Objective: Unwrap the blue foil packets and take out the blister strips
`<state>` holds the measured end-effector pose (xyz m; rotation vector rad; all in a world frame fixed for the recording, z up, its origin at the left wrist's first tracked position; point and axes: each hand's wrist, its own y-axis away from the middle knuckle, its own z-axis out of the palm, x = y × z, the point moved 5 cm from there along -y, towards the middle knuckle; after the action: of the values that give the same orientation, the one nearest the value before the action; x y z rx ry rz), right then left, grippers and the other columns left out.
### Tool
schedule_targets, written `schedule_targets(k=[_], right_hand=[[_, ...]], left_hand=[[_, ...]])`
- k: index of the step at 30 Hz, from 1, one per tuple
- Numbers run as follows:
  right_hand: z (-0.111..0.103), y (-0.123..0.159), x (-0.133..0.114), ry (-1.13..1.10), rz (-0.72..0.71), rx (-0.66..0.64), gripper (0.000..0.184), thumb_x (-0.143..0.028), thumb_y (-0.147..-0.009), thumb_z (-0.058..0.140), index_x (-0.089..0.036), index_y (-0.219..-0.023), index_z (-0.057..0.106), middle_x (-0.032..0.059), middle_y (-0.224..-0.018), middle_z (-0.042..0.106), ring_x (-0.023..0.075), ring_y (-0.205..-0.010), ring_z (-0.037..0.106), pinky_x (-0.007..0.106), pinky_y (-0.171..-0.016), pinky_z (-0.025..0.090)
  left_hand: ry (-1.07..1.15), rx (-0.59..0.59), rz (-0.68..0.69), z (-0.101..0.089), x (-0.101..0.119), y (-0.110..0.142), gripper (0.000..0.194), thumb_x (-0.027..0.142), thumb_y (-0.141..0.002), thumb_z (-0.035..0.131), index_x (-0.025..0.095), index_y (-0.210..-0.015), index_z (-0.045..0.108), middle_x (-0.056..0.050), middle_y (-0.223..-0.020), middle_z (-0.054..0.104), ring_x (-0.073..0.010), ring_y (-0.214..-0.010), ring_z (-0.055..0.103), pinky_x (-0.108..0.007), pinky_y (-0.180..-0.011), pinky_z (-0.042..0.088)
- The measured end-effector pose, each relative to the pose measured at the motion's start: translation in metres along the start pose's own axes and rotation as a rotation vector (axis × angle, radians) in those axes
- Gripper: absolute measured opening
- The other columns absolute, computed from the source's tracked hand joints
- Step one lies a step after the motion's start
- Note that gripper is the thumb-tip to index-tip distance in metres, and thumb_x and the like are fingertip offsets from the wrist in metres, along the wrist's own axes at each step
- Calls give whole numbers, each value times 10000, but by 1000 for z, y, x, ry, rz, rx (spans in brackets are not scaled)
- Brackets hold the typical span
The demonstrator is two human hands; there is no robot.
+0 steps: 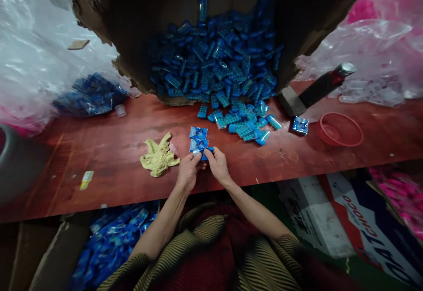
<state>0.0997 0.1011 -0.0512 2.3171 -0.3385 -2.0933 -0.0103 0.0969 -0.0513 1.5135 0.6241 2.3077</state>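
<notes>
My left hand [189, 170] and my right hand [217, 164] meet near the table's front edge, fingers closed on a small blue packet [204, 154]. The fingers cover much of it. Just beyond them, two blue-and-white printed packets [198, 133] lie on the red table in line with the held one; I cannot tell whether they are joined. To the left of my left hand is a crumpled yellow glove [159, 155]. Several blue capped containers with transparent sides [249, 125] lie loose beyond my right hand.
A torn cardboard box [132, 68] full of blue containers stands at the back. Rightward are a dark bottle [325, 86], a packet stack [300, 125] and a red basket [341, 130]. A bag of blue packets [90, 95] sits at left; more blue packets [115, 242] fill a box below.
</notes>
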Motion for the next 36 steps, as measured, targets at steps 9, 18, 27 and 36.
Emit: schedule_targets(k=[9,18,27,36], right_hand=[[-1,-13,1,-41,31,-160,279,-419,-760,539,-173,-629,543,-40,-593,515,96,-565,445,216,-566,368],[-19,-22,-28,332,-186,-144,419,-456,-878,427,-177,-580,518,-23,-573,470,109,-568,445,234,-569,335],[-32,-64,-57,670,-251,3,311,-327,-868,504,-169,-1118,599,100,-1059,612,222,-920,572,328,-784,433],[-5,-20,-30,-105,112,-418,376,-213,-694,611,-169,-1061,543,1,-881,601,103,-753,559,249,-719,447]], left_hand=[[-53,50,-41,-14,2,-2,383,402,-525,808,126,-652,575,27,-467,535,-90,-438,513,-186,-431,391],[63,-17,-233,-13,1,7,202,261,-682,737,135,-680,578,-11,-553,594,-106,-495,569,-190,-461,459],[273,60,-365,-17,-2,14,213,287,-826,613,157,-683,522,24,-499,495,-86,-471,524,-165,-439,448],[366,19,-326,-15,1,14,249,270,-888,511,147,-672,519,10,-499,518,-102,-482,547,-187,-464,469]])
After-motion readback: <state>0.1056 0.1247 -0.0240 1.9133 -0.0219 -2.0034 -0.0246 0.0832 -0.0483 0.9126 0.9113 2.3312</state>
